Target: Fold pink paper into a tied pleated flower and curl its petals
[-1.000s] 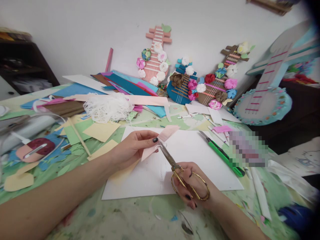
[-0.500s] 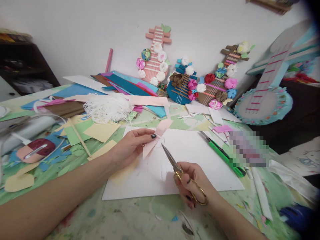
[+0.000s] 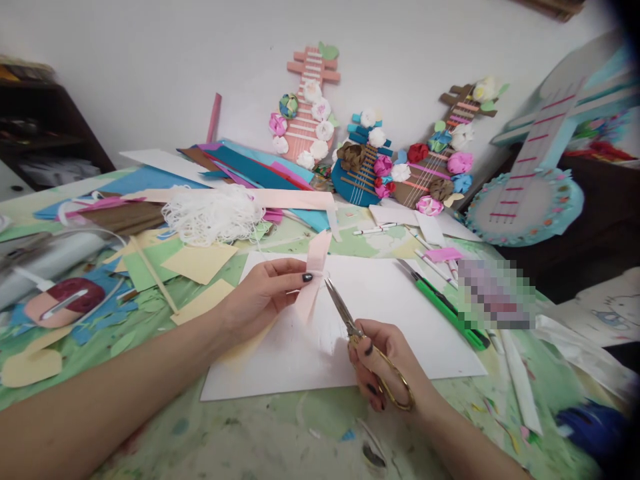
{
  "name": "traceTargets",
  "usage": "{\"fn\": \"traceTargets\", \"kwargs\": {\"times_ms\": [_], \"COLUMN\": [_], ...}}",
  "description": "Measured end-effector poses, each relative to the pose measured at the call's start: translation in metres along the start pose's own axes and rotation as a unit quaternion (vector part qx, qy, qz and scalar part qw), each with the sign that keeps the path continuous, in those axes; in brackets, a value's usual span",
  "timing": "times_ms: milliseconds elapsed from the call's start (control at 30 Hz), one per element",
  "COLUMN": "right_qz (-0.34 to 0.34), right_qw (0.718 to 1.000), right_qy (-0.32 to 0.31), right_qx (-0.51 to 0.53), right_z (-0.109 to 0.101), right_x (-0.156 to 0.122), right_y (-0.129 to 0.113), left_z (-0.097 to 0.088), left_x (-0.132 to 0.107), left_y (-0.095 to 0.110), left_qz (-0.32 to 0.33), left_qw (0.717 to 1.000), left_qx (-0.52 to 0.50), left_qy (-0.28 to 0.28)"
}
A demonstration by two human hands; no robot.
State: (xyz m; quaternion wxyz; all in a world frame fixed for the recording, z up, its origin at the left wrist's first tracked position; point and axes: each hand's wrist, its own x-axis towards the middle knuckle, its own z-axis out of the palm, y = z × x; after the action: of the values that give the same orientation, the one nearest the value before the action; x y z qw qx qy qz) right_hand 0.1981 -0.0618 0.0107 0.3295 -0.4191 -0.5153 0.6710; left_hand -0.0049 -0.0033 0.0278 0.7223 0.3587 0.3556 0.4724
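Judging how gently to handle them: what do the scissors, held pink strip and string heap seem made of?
Scissors: likely steel, from shiny grey blades; gold-toned handles, perhaps plated.
Pink strip: probably paper; thin, matte, straight-edged.
String heap: matte white cord in loose, limp loops; cotton or synthetic is unclear.

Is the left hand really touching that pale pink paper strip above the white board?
Touching. The head view shows the left hand gripping the pale pink paper strip, its thumb pressed over the edge.
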Motion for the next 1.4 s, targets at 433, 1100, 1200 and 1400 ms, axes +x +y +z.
{"fn": "traceTargets", "kwargs": {"times_ms": [433, 1100, 1200, 1400], "right_qz": [0.009, -0.089, -0.114, -0.260], "right_qw": [1.000, 0.828, 0.715, 0.713], "right_qy": [0.017, 0.321, 0.358, 0.333], "right_qx": [0.012, -0.452, -0.589, -0.560], "right_z": [0.000, -0.044, -0.059, -0.041], "right_x": [0.001, 0.005, 0.009, 0.014], "right_y": [0.002, -0.019, -0.013, -0.007], "left_z": [0.005, -0.001, 0.000, 0.006], "left_x": [-0.004, 0.001, 0.001, -0.005], "left_y": [-0.002, -0.002, -0.002, -0.007], "left_qz": [-0.012, 0.001, 0.000, -0.022], "left_qw": [0.999, 1.000, 1.000, 0.996], "left_qx": [0.008, -0.005, -0.002, 0.073], "left_qy": [-0.030, -0.021, -0.019, -0.045]}}
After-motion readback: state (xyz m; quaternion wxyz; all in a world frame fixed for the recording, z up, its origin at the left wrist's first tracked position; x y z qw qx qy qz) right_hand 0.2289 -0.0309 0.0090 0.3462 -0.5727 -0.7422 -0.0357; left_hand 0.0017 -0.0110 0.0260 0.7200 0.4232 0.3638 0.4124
